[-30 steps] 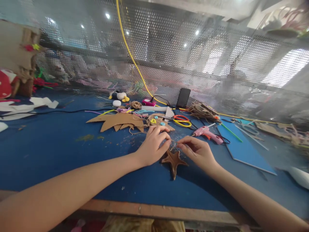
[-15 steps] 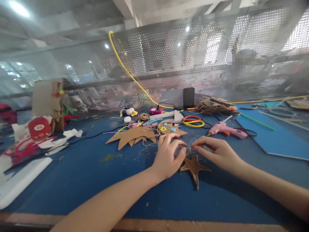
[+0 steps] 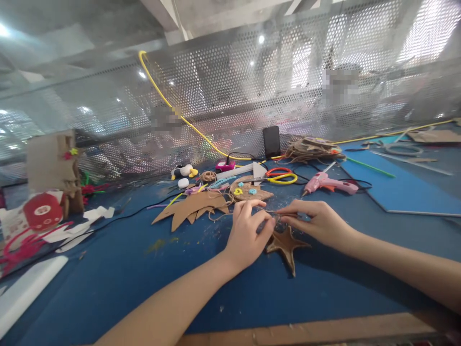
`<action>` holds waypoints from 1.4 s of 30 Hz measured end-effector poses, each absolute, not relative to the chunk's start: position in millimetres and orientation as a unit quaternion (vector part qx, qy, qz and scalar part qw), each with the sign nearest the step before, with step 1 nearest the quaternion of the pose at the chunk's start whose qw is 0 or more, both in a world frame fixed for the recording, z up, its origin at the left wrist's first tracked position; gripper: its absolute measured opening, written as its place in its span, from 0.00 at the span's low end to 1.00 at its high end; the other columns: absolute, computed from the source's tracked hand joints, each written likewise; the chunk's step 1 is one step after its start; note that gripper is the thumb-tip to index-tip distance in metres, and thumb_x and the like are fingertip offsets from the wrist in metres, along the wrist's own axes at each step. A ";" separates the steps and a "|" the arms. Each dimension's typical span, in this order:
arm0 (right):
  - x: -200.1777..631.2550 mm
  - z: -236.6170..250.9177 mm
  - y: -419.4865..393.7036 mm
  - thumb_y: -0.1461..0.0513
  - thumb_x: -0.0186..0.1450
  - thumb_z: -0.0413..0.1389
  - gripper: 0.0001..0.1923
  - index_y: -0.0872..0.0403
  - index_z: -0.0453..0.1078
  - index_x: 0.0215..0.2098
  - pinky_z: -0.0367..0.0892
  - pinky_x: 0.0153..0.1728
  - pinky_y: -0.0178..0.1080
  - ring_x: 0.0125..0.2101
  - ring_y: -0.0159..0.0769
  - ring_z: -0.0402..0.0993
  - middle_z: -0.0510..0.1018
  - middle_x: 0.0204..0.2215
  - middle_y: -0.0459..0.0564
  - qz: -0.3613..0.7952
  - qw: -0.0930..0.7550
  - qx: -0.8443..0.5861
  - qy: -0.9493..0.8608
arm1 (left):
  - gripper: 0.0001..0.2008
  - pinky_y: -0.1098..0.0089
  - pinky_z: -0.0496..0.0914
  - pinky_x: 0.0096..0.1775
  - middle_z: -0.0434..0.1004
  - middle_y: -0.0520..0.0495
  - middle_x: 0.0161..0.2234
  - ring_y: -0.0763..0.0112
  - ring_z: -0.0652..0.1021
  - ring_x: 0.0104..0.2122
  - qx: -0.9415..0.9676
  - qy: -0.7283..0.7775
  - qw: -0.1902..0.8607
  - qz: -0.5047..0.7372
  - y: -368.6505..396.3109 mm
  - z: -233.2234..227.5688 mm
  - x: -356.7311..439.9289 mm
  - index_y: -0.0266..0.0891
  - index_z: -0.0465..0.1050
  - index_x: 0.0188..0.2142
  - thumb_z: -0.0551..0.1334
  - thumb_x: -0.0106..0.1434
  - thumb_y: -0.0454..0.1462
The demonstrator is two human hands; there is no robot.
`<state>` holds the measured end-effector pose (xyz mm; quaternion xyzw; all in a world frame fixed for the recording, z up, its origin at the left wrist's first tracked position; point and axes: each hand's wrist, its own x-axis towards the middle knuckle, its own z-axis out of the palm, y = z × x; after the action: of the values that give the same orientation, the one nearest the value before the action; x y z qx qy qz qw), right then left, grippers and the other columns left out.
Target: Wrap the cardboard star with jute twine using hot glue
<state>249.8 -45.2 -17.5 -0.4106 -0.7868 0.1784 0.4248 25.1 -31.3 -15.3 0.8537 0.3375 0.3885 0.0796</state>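
A brown cardboard star (image 3: 287, 246), its edges raised, lies on the blue table just below my fingertips. My left hand (image 3: 250, 233) is closed at the star's upper left, thumb and fingers pinching a thin strand of twine (image 3: 269, 211). From the right, my right hand (image 3: 317, 218) pinches the same strand between thumb and forefinger. The two sets of fingertips are close together, and the strand is partly hidden by them. More twine (image 3: 216, 218) trails over the table to the left, near spiky cardboard cutouts (image 3: 196, 207).
Behind my hands lie yellow-and-red-handled scissors (image 3: 284, 179) and a twine-covered piece (image 3: 248, 193). A pink glue gun (image 3: 329, 183) rests to the right, beside a blue board (image 3: 403, 185). A black phone (image 3: 271, 142) leans against the perforated metal screen (image 3: 216, 91). White foam (image 3: 32, 293) lies left.
My right fingertips have moved slightly left, nearer to my left hand, with the strand between them. The whole view has shifted a little, and the star stays in place on the table.
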 end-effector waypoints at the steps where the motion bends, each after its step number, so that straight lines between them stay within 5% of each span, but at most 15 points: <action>1: 250.3 -16.7 -45.1 0.56 0.69 0.58 0.10 0.50 0.80 0.43 0.72 0.35 0.34 0.32 0.33 0.78 0.84 0.34 0.47 0.172 0.425 -0.425 -0.781 | 0.09 0.55 0.65 0.58 0.72 0.45 0.50 0.58 0.67 0.54 0.849 0.344 0.078 0.393 -31.5 -14.9 25.1 0.41 0.75 0.33 0.60 0.71 0.36; 10: 251.0 -12.6 -47.8 0.59 0.70 0.56 0.10 0.51 0.79 0.44 0.72 0.35 0.33 0.30 0.31 0.77 0.83 0.32 0.47 0.100 0.445 -0.407 -0.792 | 0.08 0.54 0.66 0.57 0.72 0.44 0.50 0.57 0.67 0.53 0.854 0.340 0.074 0.386 -33.3 -13.7 25.5 0.40 0.75 0.32 0.60 0.69 0.35; 16: 247.6 -10.8 -48.3 0.63 0.72 0.53 0.12 0.50 0.78 0.48 0.75 0.41 0.36 0.39 0.34 0.79 0.84 0.38 0.51 0.094 0.440 -0.323 -0.833 | 0.09 0.51 0.64 0.59 0.72 0.43 0.55 0.54 0.66 0.56 0.872 0.327 0.078 0.356 -35.2 -13.3 25.5 0.42 0.76 0.47 0.62 0.70 0.40; 22: 246.8 -13.4 -50.3 0.64 0.74 0.51 0.15 0.49 0.76 0.53 0.75 0.43 0.37 0.41 0.34 0.79 0.83 0.40 0.51 0.063 0.416 -0.284 -0.862 | 0.06 0.56 0.66 0.57 0.74 0.45 0.52 0.59 0.68 0.54 0.875 0.305 0.074 0.369 -32.0 -15.7 24.8 0.42 0.76 0.42 0.60 0.72 0.38; 29: 253.0 -13.9 -45.1 0.63 0.71 0.57 0.07 0.52 0.78 0.43 0.73 0.36 0.37 0.34 0.34 0.77 0.83 0.33 0.49 -0.010 0.435 -0.311 -0.845 | 0.04 0.57 0.66 0.57 0.78 0.49 0.52 0.60 0.69 0.51 0.869 0.293 0.060 0.394 -31.0 -11.7 24.5 0.45 0.81 0.40 0.65 0.69 0.38; 32: 259.4 -6.1 -44.7 0.63 0.71 0.56 0.09 0.51 0.77 0.47 0.72 0.40 0.40 0.38 0.37 0.74 0.82 0.36 0.52 0.016 0.381 -0.291 -0.878 | 0.04 0.57 0.67 0.55 0.80 0.49 0.51 0.60 0.70 0.50 0.858 0.293 0.054 0.418 -31.0 -9.6 24.0 0.44 0.82 0.38 0.66 0.69 0.37; 37: 278.7 5.6 -42.9 0.60 0.64 0.60 0.28 0.54 0.68 0.62 0.66 0.56 0.54 0.56 0.50 0.65 0.74 0.58 0.60 0.046 0.199 -0.283 -0.937 | 0.07 0.54 0.68 0.55 0.81 0.48 0.48 0.59 0.71 0.50 0.816 0.359 0.067 0.448 -29.0 -8.2 22.6 0.43 0.80 0.34 0.64 0.69 0.35; 42: 282.7 8.1 -40.4 0.61 0.64 0.59 0.17 0.52 0.74 0.52 0.63 0.56 0.55 0.54 0.50 0.64 0.73 0.57 0.57 0.037 0.146 -0.281 -0.948 | 0.11 0.53 0.68 0.55 0.80 0.47 0.45 0.58 0.73 0.50 0.793 0.403 0.099 0.446 -26.7 -8.4 19.2 0.42 0.77 0.28 0.61 0.68 0.34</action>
<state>282.7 -40.4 8.1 -0.2810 -0.9478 0.0368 0.1461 19.2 -26.7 -8.4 0.7933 0.4029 0.4457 0.0986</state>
